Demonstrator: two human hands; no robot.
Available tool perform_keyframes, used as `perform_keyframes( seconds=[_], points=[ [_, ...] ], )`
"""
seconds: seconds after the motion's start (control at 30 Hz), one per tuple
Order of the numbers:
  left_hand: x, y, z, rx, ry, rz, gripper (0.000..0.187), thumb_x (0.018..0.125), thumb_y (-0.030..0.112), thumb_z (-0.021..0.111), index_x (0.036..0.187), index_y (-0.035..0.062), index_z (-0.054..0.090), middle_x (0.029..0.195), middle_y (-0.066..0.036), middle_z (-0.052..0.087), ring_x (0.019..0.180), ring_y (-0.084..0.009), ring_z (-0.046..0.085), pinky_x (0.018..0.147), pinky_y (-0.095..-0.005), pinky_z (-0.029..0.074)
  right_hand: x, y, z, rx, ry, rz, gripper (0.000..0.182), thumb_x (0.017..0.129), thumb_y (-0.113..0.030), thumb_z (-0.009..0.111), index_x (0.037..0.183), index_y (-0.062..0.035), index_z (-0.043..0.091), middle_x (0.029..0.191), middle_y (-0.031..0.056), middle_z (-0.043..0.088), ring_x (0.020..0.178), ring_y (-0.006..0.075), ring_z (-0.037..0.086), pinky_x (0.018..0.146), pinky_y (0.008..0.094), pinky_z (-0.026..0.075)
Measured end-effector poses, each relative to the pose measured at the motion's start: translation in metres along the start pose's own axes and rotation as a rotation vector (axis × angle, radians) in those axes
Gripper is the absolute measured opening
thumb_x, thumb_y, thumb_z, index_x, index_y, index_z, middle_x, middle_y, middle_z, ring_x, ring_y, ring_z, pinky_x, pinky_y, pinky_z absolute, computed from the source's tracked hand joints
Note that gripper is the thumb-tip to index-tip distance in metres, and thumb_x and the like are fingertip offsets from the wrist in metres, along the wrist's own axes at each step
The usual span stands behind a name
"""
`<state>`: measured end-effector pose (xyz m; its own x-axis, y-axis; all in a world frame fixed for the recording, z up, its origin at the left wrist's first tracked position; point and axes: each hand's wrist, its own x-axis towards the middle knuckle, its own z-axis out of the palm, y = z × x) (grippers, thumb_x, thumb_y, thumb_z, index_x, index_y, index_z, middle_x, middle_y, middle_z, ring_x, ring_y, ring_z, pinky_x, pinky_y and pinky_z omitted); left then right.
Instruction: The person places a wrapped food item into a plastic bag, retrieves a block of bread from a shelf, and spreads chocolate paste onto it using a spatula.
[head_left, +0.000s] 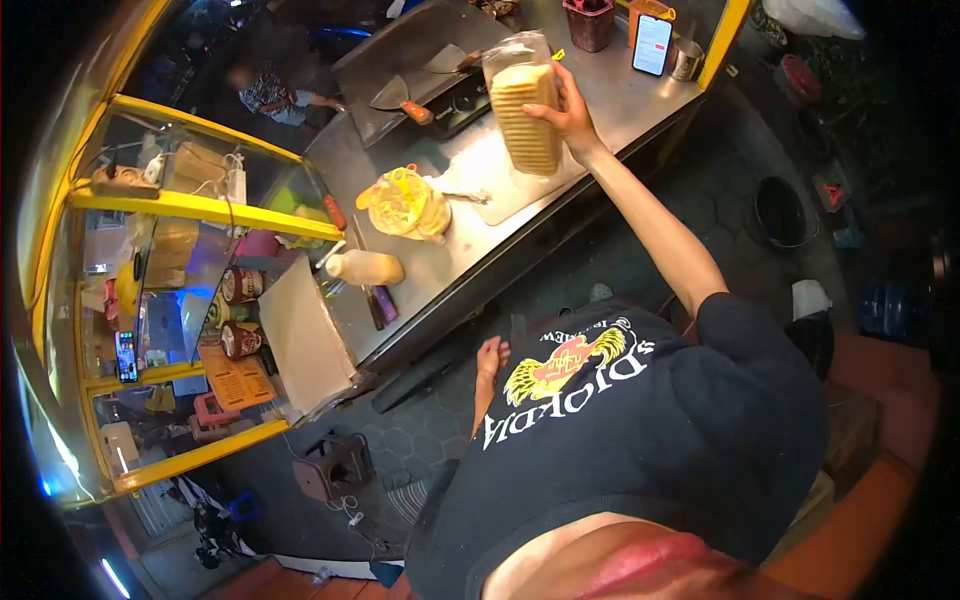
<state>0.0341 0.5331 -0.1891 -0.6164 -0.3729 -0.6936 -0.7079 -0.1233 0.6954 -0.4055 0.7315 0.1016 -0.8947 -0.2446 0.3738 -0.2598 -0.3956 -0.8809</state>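
Note:
My right hand is raised over the counter and wrapped around a sliced loaf of bread in a clear plastic bag. The loaf stands roughly upright in view, above a pale board. Low in front of my body, off the counter's edge, my left hand has loosely curled fingers that look apart, with nothing visible in them. To the left of the loaf is a plastic-lined tub with yellow stuff in it. A squeeze bottle with pale contents lies nearer the counter's left end.
A griddle with an orange-handled scraper is behind the tub. At the far right stand a phone and a metal can. A yellow-framed glass case borders the left. A stool is on the floor. Another person is beyond the counter.

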Motion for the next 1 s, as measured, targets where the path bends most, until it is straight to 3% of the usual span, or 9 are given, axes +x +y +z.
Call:
perform_keyframes(
  seconds=[0.17,0.27,0.43,0.5,0.6,0.7,0.8,0.87,1.0],
  points=[
    [0.007,0.132,0.049,0.022,-0.213,0.176,0.04,0.097,0.039,0.051,0.128,0.0127,0.054,0.116,-0.007,0.064,0.101,-0.0143,0.06,0.081,-0.0286,0.046,0.025,0.036,-0.006,-0.158,-0.058,-0.049,0.081,0.068,-0.017,0.083,0.134,-0.0041,0.038,0.126,0.0103,0.048,0.118,0.0209,0.046,0.102,0.0337,0.038],
    [-0.025,0.238,0.061,-0.06,-0.35,0.285,0.039,0.1,0.036,0.046,0.131,0.0122,0.051,0.12,-0.005,0.062,0.1,-0.0132,0.061,0.078,-0.024,0.047,0.029,0.052,-0.004,-0.29,-0.104,-0.117,0.076,0.065,-0.015,0.082,0.129,-0.0051,0.043,0.125,0.0116,0.048,0.121,0.0231,0.045,0.104,0.0347,0.035],
    [0.027,0.319,0.072,-0.354,-0.662,0.317,0.056,0.1,0.044,0.04,0.138,0.0026,0.04,0.128,-0.017,0.056,0.113,-0.0233,0.058,0.096,-0.0354,0.046,0.011,0.056,0.0,-0.575,-0.11,-0.129,0.063,0.066,-0.013,0.077,0.121,-0.0032,0.047,0.112,0.0135,0.049,0.111,0.0282,0.049,0.098,0.0357,0.038],
    [0.05,0.343,0.08,-0.465,-0.742,0.304,0.061,0.1,0.047,0.038,0.14,0.002,0.035,0.13,-0.02,0.054,0.116,-0.0267,0.057,0.098,-0.0385,0.046,0.007,0.048,0.006,-0.592,-0.154,-0.158,0.06,0.065,-0.012,0.076,0.117,-0.0036,0.047,0.109,0.0127,0.048,0.108,0.0278,0.049,0.096,0.0352,0.039],
    [0.071,0.37,0.089,-0.712,-0.845,-0.003,0.081,0.093,0.064,0.032,0.146,0.0031,0.024,0.138,-0.027,0.043,0.13,-0.0384,0.043,0.104,-0.051,0.038,-0.003,0.035,0.015,-0.63,-0.24,-0.186,0.057,0.064,-0.009,0.077,0.113,-0.0033,0.049,0.111,0.0133,0.048,0.107,0.0292,0.05,0.094,0.0362,0.041],
    [0.104,0.359,0.093,-0.846,-1.068,-0.035,0.073,0.094,0.061,0.034,0.141,0.0061,0.037,0.136,-0.022,0.047,0.123,-0.0368,0.049,0.104,-0.053,0.039,-0.017,0.028,0.02,-0.667,-0.277,-0.21,0.05,0.065,-0.008,0.077,0.107,-0.002,0.05,0.117,0.0158,0.046,0.108,0.0302,0.051,0.091,0.0362,0.043],
    [0.086,0.371,0.085,-0.819,-1.005,-0.035,0.064,0.094,0.057,0.037,0.137,0.0093,0.043,0.133,-0.019,0.051,0.117,-0.0343,0.054,0.102,-0.0523,0.041,-0.03,0.014,0.03,-0.625,-0.294,-0.065,0.04,0.067,-0.007,0.075,0.1,-0.0017,0.053,0.118,0.0161,0.047,0.107,0.0305,0.052,0.09,0.0371,0.043],
    [0.082,0.372,0.081,-0.893,-1.057,-0.02,0.058,0.094,0.052,0.044,0.135,0.0112,0.045,0.13,-0.016,0.053,0.114,-0.0326,0.056,0.1,-0.0513,0.043,-0.036,0.014,0.037,-0.649,-0.26,-0.112,0.023,0.071,-0.005,0.072,0.087,-0.0007,0.056,0.117,0.0161,0.049,0.105,0.0316,0.052,0.091,0.0378,0.043],
    [0.089,0.364,0.085,-0.926,-1.098,0.019,0.055,0.093,0.049,0.049,0.133,0.0113,0.046,0.129,-0.015,0.054,0.114,-0.0329,0.056,0.099,-0.0517,0.044,-0.038,0.011,0.042,-0.68,-0.29,-0.161,0.016,0.076,-0.006,0.068,0.085,-0.0001,0.056,0.116,0.0171,0.051,0.106,0.0324,0.052,0.091,0.0378,0.043]
  ],
)
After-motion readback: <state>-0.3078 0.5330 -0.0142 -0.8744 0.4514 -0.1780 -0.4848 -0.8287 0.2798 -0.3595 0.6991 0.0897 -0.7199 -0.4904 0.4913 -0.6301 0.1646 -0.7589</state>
